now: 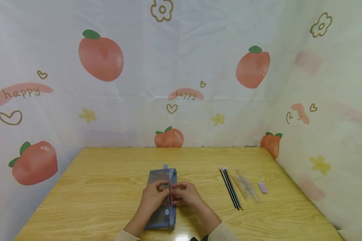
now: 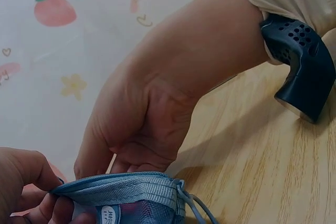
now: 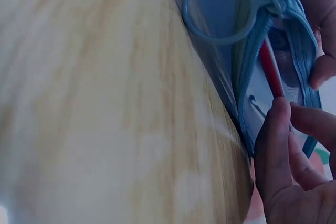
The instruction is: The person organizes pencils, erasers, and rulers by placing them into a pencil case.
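Observation:
A blue mesh zip pencil case (image 1: 158, 219) lies lengthwise on the table, its zip side open. My left hand (image 1: 151, 197) pinches one edge of the opening; in the left wrist view its fingers (image 2: 39, 179) hold the zip edge. From the other side my right hand (image 1: 188, 194) reaches into the opening. In the right wrist view, its thumb and fingertips pinch a slim red pen-like stick (image 3: 270, 69) lying inside between the zip edges. A round zip-pull ring (image 3: 218, 9) hangs at the near end. The stick's far end is hidden.
Right of the case, several dark pencils (image 1: 229, 189) lie side by side on the wooden table (image 1: 108, 187). Beside them are clear rulers (image 1: 247, 187) and a purple eraser (image 1: 262, 187). A printed white curtain (image 1: 181, 67) hangs around the table.

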Demonstrator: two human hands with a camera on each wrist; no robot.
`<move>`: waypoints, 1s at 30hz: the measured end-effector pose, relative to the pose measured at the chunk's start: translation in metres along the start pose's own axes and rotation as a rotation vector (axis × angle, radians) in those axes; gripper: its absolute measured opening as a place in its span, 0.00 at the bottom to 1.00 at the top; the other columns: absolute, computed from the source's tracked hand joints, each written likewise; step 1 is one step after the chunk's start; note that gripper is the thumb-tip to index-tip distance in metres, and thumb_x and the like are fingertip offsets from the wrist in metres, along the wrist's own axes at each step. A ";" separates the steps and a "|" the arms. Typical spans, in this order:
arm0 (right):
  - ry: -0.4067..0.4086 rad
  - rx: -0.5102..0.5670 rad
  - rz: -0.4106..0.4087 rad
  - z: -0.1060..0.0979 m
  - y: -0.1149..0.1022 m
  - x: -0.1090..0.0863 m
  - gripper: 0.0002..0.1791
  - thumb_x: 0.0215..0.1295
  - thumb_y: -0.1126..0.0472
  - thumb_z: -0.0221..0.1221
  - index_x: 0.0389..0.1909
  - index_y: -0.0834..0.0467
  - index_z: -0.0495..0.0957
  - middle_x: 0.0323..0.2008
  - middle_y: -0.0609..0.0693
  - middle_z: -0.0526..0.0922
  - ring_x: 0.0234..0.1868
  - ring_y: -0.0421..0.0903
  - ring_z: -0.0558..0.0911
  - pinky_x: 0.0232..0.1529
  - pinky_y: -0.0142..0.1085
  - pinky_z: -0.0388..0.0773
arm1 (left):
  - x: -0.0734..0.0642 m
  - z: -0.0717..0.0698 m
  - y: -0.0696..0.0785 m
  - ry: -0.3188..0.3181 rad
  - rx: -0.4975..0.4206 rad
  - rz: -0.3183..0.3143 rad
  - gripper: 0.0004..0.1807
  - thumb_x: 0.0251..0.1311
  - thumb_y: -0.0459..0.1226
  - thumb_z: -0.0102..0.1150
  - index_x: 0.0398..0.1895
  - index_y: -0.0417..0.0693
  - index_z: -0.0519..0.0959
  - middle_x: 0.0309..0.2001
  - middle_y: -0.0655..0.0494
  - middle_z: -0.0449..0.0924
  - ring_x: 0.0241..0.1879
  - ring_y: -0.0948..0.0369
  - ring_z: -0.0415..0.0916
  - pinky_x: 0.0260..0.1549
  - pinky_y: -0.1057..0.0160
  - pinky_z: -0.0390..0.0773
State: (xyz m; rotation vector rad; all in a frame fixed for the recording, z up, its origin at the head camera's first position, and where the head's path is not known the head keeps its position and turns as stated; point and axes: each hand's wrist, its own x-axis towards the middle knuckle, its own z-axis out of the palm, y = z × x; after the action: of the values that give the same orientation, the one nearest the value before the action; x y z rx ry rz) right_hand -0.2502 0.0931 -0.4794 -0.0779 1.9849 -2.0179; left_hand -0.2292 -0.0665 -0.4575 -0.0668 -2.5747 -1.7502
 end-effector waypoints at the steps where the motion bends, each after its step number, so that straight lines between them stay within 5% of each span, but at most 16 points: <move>1: 0.006 -0.010 -0.006 0.001 0.000 0.000 0.19 0.63 0.66 0.61 0.53 0.72 0.76 0.36 0.54 0.86 0.34 0.45 0.86 0.35 0.38 0.88 | 0.000 0.000 0.000 0.000 0.000 0.002 0.23 0.51 0.32 0.60 0.53 0.34 0.80 0.29 0.53 0.81 0.21 0.62 0.79 0.18 0.63 0.85; 9: 0.042 -0.131 -0.060 -0.013 -0.004 -0.007 0.17 0.62 0.68 0.62 0.50 0.74 0.76 0.34 0.55 0.84 0.28 0.44 0.84 0.29 0.40 0.88 | -0.001 0.002 0.002 0.025 -0.023 -0.003 0.23 0.49 0.31 0.60 0.52 0.33 0.80 0.26 0.54 0.80 0.16 0.61 0.78 0.16 0.62 0.85; 13: 0.129 -0.324 -0.118 -0.044 -0.015 -0.012 0.14 0.60 0.70 0.63 0.45 0.74 0.78 0.31 0.58 0.84 0.24 0.47 0.83 0.25 0.40 0.86 | 0.000 0.002 0.001 0.035 -0.042 -0.018 0.23 0.48 0.29 0.58 0.52 0.33 0.80 0.27 0.54 0.79 0.17 0.63 0.78 0.17 0.63 0.85; 21: 0.372 -0.902 -0.151 -0.125 -0.036 -0.020 0.12 0.59 0.69 0.63 0.43 0.71 0.81 0.35 0.59 0.84 0.28 0.48 0.83 0.25 0.38 0.83 | 0.003 0.000 0.001 0.038 -0.054 -0.014 0.24 0.48 0.28 0.58 0.52 0.32 0.80 0.28 0.52 0.78 0.19 0.63 0.78 0.18 0.63 0.85; 26: 0.413 -1.060 -0.082 -0.150 -0.037 -0.017 0.04 0.59 0.70 0.63 0.29 0.68 0.80 0.25 0.54 0.78 0.24 0.44 0.74 0.24 0.36 0.74 | 0.004 0.000 -0.001 0.040 -0.040 -0.022 0.23 0.48 0.29 0.59 0.52 0.33 0.80 0.28 0.52 0.78 0.18 0.62 0.78 0.17 0.63 0.85; 30: 0.432 -1.092 -0.071 -0.157 -0.032 -0.019 0.04 0.57 0.71 0.64 0.33 0.67 0.83 0.33 0.57 0.84 0.32 0.50 0.82 0.31 0.43 0.83 | 0.003 0.001 -0.001 0.031 -0.036 -0.024 0.23 0.49 0.29 0.58 0.52 0.32 0.80 0.27 0.52 0.77 0.17 0.62 0.77 0.17 0.63 0.85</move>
State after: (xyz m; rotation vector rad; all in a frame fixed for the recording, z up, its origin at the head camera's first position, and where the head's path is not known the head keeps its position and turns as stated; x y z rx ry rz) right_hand -0.2778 0.2496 -0.4507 0.0587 3.1469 -0.7781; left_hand -0.2323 -0.0658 -0.4589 -0.0100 -2.5333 -1.7907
